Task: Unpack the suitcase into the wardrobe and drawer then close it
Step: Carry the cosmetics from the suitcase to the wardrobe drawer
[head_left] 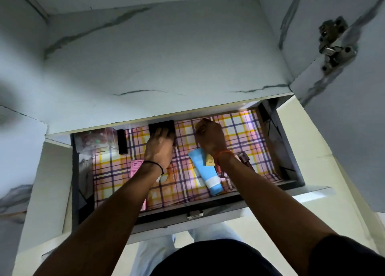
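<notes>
Wardrobe [158, 52]: marble-pattern interior, door open at right with metal hinge [333, 46]; upper part cut off by frame edge.
Drawer [291, 142]: pulled out below the wardrobe shelf, lined with plaid paper; rear edge hidden under the shelf.
Left hand [159, 146]: fingers curled over a black box [161, 125] at the drawer's back; fingertips hidden behind it.
Right hand [210, 138]: fingers clenched; whether it holds anything cannot be told.
Blue tube [206, 171]: lying flat on the liner, partly under the right wrist.
Pink box [136, 165]: partly hidden by the left forearm; print unreadable.
Yellow label [210, 161]: text too small to read.
</notes>
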